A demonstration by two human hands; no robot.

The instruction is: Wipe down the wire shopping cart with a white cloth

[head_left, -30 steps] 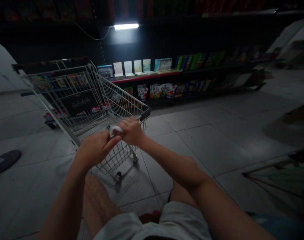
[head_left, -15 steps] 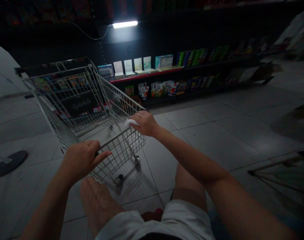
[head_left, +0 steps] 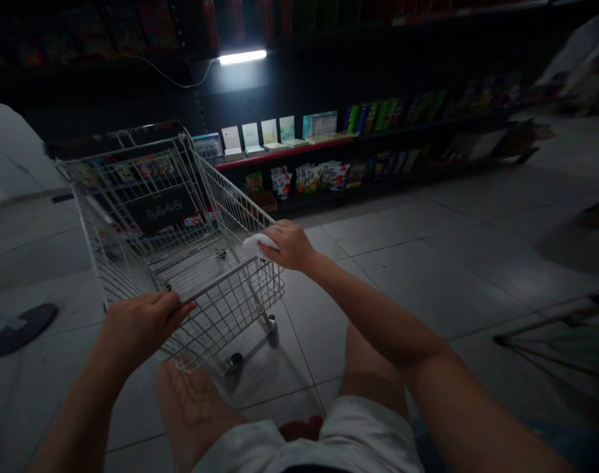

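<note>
A shopping cart (head_left: 221, 278) stands at left, before a shelf (head_left: 284, 153) of boxes (head_left: 320, 124); packets (head_left: 324, 177) sit below, a lamp (head_left: 243, 57) above.

Shopping cart (head_left: 225, 278) open from above; wire sides (head_left: 230, 190) block sideways reach; floor (head_left: 402, 276) open rightward.

Background Layout

Lit light tube (head_left: 243, 57) sits above the red-edged shelf (head_left: 289, 151); a thin cable (head_left: 181, 85) meets its left end. Booklets (head_left: 251, 135) stand upright on this shelf; pouches (head_left: 324, 177) stand below. Dark round base (head_left: 33, 325) rests on tiled floor (head_left: 402, 282)
</note>
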